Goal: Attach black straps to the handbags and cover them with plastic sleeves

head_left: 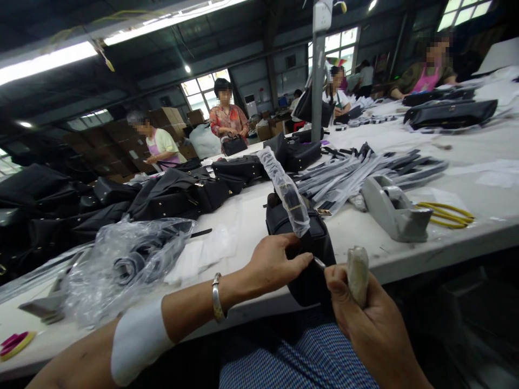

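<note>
A black handbag [279,219] stands at the table's near edge, close against my lap. Its strap [284,192], wrapped in clear plastic, rises from the bag and leans to the left. My left hand [279,259] is closed round the lower end of the strap, thumb stretched toward the right. In my right hand [365,308] is a hand tool [358,275] with a thick, pale, worn-looking handle, gripped in a fist. A short shiny metal piece [319,263] shows between my two thumbs; whether it belongs to the tool I cannot tell.
Right of the bag are a grey tape dispenser [393,208], yellow rings [446,214] and a heap of wrapped straps [357,173]. At left lie a clear plastic bag [130,270] with rolled straps, black bags [174,192] and a tape roll [16,344]. Several people work beyond; a post [317,81] rises behind.
</note>
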`<state>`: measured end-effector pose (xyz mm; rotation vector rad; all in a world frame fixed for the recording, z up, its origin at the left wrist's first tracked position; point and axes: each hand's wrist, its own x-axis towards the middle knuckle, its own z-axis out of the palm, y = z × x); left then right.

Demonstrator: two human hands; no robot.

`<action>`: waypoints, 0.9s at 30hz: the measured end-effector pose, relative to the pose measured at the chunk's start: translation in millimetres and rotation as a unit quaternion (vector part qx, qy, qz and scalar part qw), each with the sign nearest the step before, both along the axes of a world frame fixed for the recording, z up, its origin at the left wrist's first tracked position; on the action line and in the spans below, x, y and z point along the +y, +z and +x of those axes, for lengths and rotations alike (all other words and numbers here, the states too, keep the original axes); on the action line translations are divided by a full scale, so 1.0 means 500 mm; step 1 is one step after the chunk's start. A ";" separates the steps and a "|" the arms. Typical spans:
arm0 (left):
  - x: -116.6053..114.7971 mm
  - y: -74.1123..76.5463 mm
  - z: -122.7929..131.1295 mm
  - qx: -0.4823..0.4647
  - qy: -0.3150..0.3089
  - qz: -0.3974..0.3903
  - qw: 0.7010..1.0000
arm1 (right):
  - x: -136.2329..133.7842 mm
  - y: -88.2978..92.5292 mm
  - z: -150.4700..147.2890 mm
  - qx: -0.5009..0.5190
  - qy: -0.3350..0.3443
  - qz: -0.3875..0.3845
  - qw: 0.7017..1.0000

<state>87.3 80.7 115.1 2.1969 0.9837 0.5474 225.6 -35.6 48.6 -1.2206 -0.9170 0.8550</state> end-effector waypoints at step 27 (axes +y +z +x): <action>-0.024 0.004 -0.005 -0.164 0.068 0.001 0.984 | 0.273 -0.065 0.237 -0.492 -0.092 0.039 0.865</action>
